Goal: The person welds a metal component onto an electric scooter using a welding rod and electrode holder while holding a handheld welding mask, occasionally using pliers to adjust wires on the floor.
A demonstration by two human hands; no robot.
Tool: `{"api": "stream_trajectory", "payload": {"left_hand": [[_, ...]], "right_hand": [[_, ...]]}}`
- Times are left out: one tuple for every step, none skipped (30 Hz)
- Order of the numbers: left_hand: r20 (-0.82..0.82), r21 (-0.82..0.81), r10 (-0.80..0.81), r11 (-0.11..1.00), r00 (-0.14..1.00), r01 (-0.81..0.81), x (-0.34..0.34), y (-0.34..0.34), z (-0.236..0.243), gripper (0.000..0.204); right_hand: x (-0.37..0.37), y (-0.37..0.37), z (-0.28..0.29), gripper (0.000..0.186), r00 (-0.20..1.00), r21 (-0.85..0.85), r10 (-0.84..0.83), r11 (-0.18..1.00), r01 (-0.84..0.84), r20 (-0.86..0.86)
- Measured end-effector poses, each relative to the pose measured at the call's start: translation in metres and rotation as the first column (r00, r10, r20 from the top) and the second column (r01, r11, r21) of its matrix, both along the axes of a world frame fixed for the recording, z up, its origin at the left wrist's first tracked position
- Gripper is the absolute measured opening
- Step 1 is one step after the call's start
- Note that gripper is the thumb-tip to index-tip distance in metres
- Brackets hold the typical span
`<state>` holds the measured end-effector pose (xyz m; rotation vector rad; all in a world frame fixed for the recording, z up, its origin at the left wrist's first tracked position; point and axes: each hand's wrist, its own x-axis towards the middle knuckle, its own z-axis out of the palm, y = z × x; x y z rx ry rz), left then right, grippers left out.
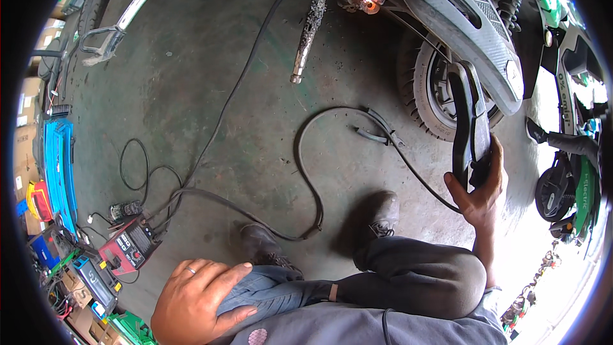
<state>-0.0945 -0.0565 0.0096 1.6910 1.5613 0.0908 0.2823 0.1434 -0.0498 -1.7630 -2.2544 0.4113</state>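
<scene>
My right hand [482,191] grips the lower end of a black curved piece [471,115], which looks like a welding hand shield seen edge-on. It stands in front of a scooter wheel, and its inner face is hidden. At the lower left, my left hand [198,297] rests over my knee, holding nothing, with thumb and fingers apart. At the top, an orange-red glow [369,1] shows on the scooter's underside, near a rusty, scorched metal bar [313,25]. A grey tong-like cable end [381,129] lies on the floor, and a thin dark line runs from it toward my right hand.
A red welding machine [131,245] stands at the left, with black cables [220,121] looping across the floor. The scooter's footboard panel [463,25] overhangs the wheel [431,92]. Boxes and a blue rack [60,169] line the left side. Another person's leg [568,142] shows at the right.
</scene>
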Motion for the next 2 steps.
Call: {"api": "stream_trajectory", "payload": {"left_hand": [[0.005, 0.006, -0.002, 1.0, 1.0, 0.002, -0.0009, -0.0008, -0.0011, 0.058], [0.004, 0.006, -0.007, 1.0, 1.0, 0.007, -0.0012, -0.0009, -0.0015, 0.058]], "right_hand": [[-0.0001, 0.0001, -0.0007, 0.089, 1.0, -0.002, 0.004, 1.0, -0.005, -0.016], [0.0001, -0.0001, -0.0018, 0.089, 0.999, -0.003, 0.008, 1.0, -0.008, -0.031]]}}
